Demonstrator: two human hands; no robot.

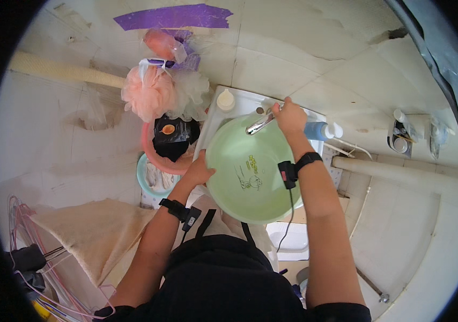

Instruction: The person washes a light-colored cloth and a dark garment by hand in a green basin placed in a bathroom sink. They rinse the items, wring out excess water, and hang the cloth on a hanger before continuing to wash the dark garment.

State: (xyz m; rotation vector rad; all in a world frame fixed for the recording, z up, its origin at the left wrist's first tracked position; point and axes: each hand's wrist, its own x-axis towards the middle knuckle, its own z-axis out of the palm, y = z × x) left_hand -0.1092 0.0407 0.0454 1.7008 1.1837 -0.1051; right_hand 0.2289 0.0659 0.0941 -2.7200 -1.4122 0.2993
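Note:
A large light green plastic basin (pixel 231 193) lies over a white washbasin (pixel 249 96), with a printed drawing on its bottom. At its left rim is my left hand (pixel 201 171), gripping the edge. Above the basin's upper right part, my right hand (pixel 290 116) holds the handle of a chrome faucet (pixel 259 125), whose spout points down over the basin. No stream of water can be made out. To the right of that hand a blue pump bottle (pixel 315 131) rests on the washbasin's corner, and a cream-coloured cup (pixel 225 100) stands at the other corner.
Pink and white bath puffs (pixel 150 92) hang at the wall. Left of the washbasin are a pink basin (pixel 147 149) with black items and a turquoise basin (pixel 140 177) with a pale cloth. A beige towel (pixel 96 233) hangs lower left, beside pink wire hangers (pixel 24 229). Pipes run along the walls.

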